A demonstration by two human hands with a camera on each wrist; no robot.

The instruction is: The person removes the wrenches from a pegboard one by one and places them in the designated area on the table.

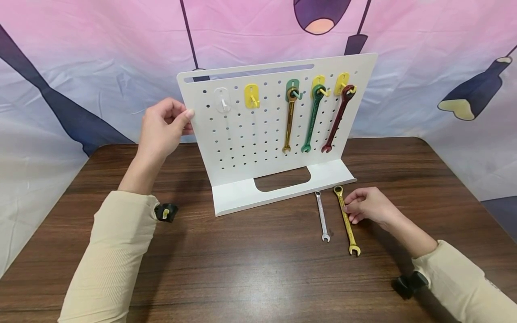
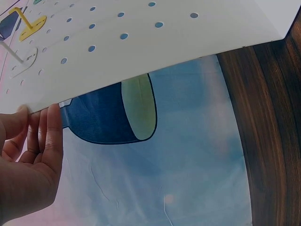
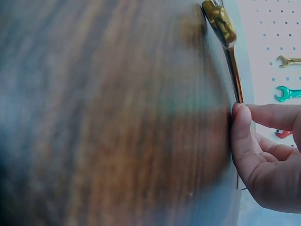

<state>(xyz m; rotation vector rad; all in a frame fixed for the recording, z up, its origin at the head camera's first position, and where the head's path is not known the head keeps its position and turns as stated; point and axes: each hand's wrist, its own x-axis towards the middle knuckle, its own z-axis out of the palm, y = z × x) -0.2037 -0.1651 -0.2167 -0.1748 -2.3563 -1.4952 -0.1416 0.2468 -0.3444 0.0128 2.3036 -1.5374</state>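
My left hand (image 1: pixel 161 128) grips the left edge of a white pegboard stand (image 1: pixel 203 143), thumb on the front face. The left wrist view shows the thumb and fingers of that hand (image 2: pixel 35 155) pinching the board's rim. On the right, my right hand (image 1: pixel 371 206) pinches a gold combination wrench (image 1: pixel 348 226) near its middle, at table level. In the right wrist view the thumb and index finger of the hand (image 3: pixel 268 160) meet at the wrench's shaft (image 3: pixel 236 75). A smaller silver wrench (image 1: pixel 322 217) lies on the table just left of the gold one.
From hooks on the board hang a bronze-gold wrench (image 1: pixel 289 123), a green wrench (image 1: pixel 313 119) and a dark red wrench (image 1: pixel 338 119). A clear hook (image 1: pixel 222 99) and a yellow hook (image 1: pixel 252 96) hold nothing. Behind the wooden table (image 1: pixel 242 269) hangs a patterned cloth (image 1: pixel 250 27).
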